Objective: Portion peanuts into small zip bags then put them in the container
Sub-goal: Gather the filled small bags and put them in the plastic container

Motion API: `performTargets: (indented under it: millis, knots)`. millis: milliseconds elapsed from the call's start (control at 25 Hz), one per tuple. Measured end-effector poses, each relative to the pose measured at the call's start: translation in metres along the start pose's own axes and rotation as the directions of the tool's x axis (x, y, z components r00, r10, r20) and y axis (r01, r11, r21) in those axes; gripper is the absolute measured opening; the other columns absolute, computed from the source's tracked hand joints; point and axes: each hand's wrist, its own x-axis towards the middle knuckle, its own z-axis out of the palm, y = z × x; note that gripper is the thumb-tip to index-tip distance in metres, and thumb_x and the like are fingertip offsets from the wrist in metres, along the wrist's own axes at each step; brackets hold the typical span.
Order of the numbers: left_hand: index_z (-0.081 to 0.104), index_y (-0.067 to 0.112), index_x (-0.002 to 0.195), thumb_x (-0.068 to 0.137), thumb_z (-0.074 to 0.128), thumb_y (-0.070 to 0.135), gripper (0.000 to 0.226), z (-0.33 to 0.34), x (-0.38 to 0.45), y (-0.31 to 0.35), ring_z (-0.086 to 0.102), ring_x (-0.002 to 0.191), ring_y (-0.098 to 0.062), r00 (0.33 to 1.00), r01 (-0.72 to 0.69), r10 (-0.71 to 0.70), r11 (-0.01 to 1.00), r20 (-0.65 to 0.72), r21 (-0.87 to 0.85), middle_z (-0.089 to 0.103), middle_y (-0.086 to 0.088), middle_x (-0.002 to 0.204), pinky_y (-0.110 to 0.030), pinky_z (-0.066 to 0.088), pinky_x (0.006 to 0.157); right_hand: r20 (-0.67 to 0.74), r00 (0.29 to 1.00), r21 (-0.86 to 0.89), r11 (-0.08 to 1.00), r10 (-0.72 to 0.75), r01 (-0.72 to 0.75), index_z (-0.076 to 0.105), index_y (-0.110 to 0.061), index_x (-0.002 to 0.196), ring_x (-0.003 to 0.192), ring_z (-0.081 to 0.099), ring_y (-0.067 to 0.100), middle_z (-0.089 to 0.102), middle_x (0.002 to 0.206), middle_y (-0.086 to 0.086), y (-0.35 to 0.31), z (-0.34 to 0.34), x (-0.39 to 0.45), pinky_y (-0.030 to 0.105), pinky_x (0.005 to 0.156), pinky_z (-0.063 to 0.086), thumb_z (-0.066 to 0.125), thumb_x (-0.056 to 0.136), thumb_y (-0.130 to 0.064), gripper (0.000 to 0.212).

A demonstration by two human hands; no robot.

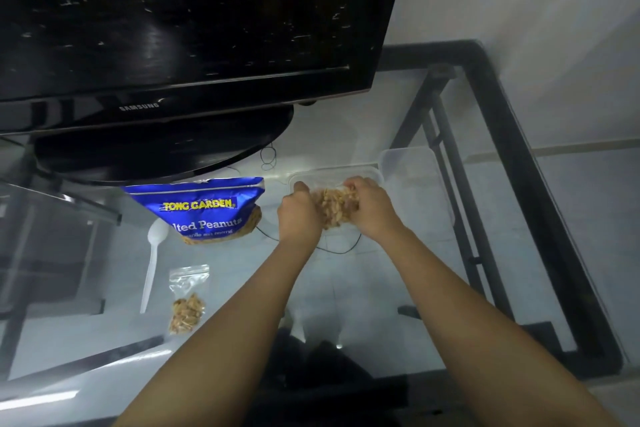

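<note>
Between my two hands is a small clear zip bag of peanuts (335, 207), held over the clear plastic container (372, 173). My left hand (298, 210) grips its left side and my right hand (367, 206) grips its right side and top. A blue bag of salted peanuts (204, 210) stands to the left on the glass table. Nearer to me on the left, another filled zip bag (186, 302) lies flat. A white plastic spoon (152, 260) lies beside it.
A black television (180, 28) on a round base fills the back left. The container's clear lid (414, 163) lies to the right behind the container. The glass table has a black frame (540, 204) along its right edge. Thin black elastic bands (269, 156) lie near the base.
</note>
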Motion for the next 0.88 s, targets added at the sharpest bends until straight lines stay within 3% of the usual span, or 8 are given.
performTargets:
  millis: [160, 280, 400, 520, 720, 880]
  knots:
    - [0.037, 0.004, 0.120, 0.090, 0.047, -0.002, 0.032, 0.005, -0.006, 0.003, 0.064, 0.091, -0.036, 0.995, -0.072, 0.085, 0.978, -0.059, 0.198, 0.065, -0.020, 0.099, -0.040, 0.053, 0.074, -0.149, 0.984, -0.421, 0.906, -0.100, 0.028, 0.054, -0.008, 0.122, 0.115, 0.041, 0.034, 0.045, 0.132, 0.017, -0.001, 0.007, -0.002, 0.037, 0.089, 0.044, 0.056, 0.087, -0.005, 0.035]
    - [0.038, 0.003, 0.118, 0.089, 0.048, -0.001, 0.031, 0.005, -0.011, 0.001, 0.063, 0.095, -0.033, 0.982, -0.142, 0.172, 0.947, -0.081, 0.288, 0.062, -0.018, 0.105, -0.035, 0.051, 0.075, -0.197, 0.976, -0.488, 0.873, -0.089, -0.019, 0.060, -0.004, 0.113, 0.111, 0.044, 0.034, 0.040, 0.130, 0.019, 0.001, 0.006, -0.004, 0.036, 0.085, 0.044, 0.061, 0.087, -0.012, 0.027]
    - [0.048, -0.001, 0.117, 0.089, 0.050, -0.001, 0.028, 0.005, -0.013, -0.004, 0.058, 0.101, -0.030, 0.960, -0.222, 0.270, 0.895, -0.074, 0.388, 0.057, -0.018, 0.114, -0.032, 0.049, 0.083, -0.099, 0.991, -0.537, 0.844, -0.085, 0.019, 0.057, -0.003, 0.118, 0.109, 0.047, 0.032, 0.049, 0.123, 0.018, 0.004, 0.005, -0.006, 0.037, 0.086, 0.043, 0.054, 0.090, -0.014, 0.031]
    - [0.057, -0.004, 0.109, 0.089, 0.047, -0.001, 0.022, 0.000, -0.022, -0.008, 0.058, 0.098, -0.031, 0.944, -0.255, 0.309, 0.907, -0.118, 0.336, 0.059, -0.020, 0.109, -0.033, 0.047, 0.084, -0.101, 0.985, -0.520, 0.851, -0.142, 0.070, 0.055, -0.002, 0.120, 0.107, 0.050, 0.033, 0.054, 0.120, 0.018, -0.001, 0.003, -0.015, 0.038, 0.086, 0.044, 0.054, 0.087, -0.008, 0.034]
    - [0.068, -0.004, 0.085, 0.081, 0.057, 0.002, 0.013, -0.012, -0.064, -0.059, 0.061, 0.064, -0.038, 0.904, -0.318, 0.312, 0.948, -0.293, 0.028, 0.065, -0.022, 0.074, -0.037, 0.048, 0.056, -0.270, 0.885, -0.289, 0.909, -0.379, 0.301, 0.063, -0.004, 0.107, 0.093, 0.057, 0.032, 0.063, 0.102, 0.014, -0.036, 0.040, -0.067, 0.039, 0.083, 0.048, 0.055, 0.084, -0.002, 0.024]
    - [0.068, -0.003, 0.093, 0.080, 0.058, 0.002, 0.017, -0.030, -0.096, -0.136, 0.063, 0.067, -0.039, 0.913, -0.167, 0.154, 0.986, -0.378, 0.000, 0.067, -0.023, 0.081, -0.039, 0.051, 0.061, -0.104, 0.887, -0.249, 0.875, -0.450, 0.415, 0.060, -0.006, 0.116, 0.109, 0.059, 0.029, 0.064, 0.116, 0.011, -0.059, 0.112, -0.115, 0.036, 0.092, 0.049, 0.040, 0.088, -0.017, 0.036]
